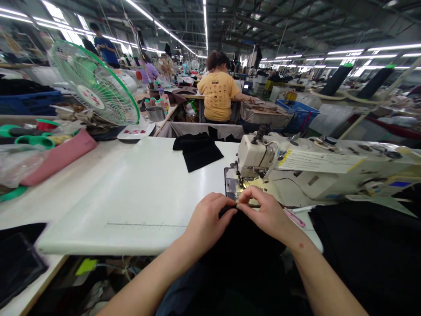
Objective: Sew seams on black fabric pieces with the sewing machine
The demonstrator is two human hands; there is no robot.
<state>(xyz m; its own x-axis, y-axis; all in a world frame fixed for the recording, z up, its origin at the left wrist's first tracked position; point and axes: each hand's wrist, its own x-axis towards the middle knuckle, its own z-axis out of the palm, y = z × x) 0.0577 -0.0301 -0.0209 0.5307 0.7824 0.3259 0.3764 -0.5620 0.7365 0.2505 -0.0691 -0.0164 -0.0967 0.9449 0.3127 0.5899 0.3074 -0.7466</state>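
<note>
My left hand [208,219] and my right hand [266,213] meet at the near edge of a white sewing table [138,197]. Both pinch the top edge of a piece of black fabric [243,237] that hangs down toward my lap. The fingertips touch just in front of the needle area [241,182] of a cream sewing machine [315,171]. Further back on the table lies a separate stack of black fabric pieces [197,151], untouched.
A green-and-white desk fan [94,83] stands at the left with a pink cloth [62,156] and green items near it. More black fabric [371,245] is piled at the right. A person in a yellow shirt [217,92] sits ahead, facing away. A blue crate [297,112] stands beyond.
</note>
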